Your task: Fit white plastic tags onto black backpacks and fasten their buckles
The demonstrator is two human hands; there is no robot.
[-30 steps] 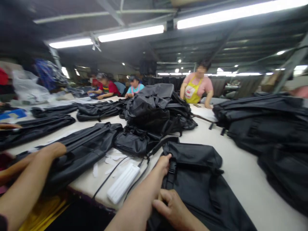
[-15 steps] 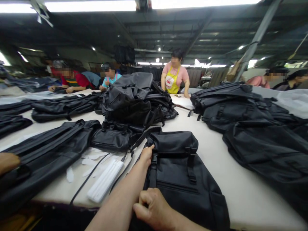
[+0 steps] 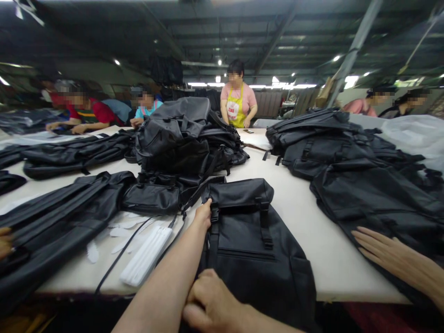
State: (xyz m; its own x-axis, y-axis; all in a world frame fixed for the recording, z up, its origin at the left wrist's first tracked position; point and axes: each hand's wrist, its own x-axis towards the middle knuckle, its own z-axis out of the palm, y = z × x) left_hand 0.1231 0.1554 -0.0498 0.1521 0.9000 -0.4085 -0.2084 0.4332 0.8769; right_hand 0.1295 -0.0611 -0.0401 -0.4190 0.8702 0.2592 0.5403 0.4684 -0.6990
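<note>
the bag (image 3: 256,273), black, lies on the pale surface (image 3: 291,185) straight ahead of the person, its rolled flap (image 3: 239,192) at the far end and its lower part at the near edge. the left hand (image 3: 204,216) is clamped on the bag's upper left edge, right beside a buckle (image 3: 214,213), with some of its fingers hidden. the right hand (image 3: 210,300) is at the bag's lower left, near the left forearm, with its fingers curled in and together; whether something is pinched inside, i cannot tell. a second strap (image 3: 265,224) runs down the bag's front on the right side, and a zip (image 3: 231,254) crosses below the flap.

left of the bag are a white box (image 3: 147,256), a black cable (image 3: 121,259) and loose white scraps (image 3: 93,252); farther left is a long black bundle (image 3: 79,212), with another person's hand (image 3: 5,243) at its end. beyond the bag, a little to the left, rises a heap (image 3: 173,138) of black bags. right of the bag and well apart from it is a black stack (image 3: 378,199), and a co-worker's open hand (image 3: 388,254) rests on its near part. far behind the bag, a person in a yellow apron (image 3: 236,110) stands by a phone (image 3: 248,131). to the right, beyond the stack, is clear plastic (image 3: 416,134).
</note>
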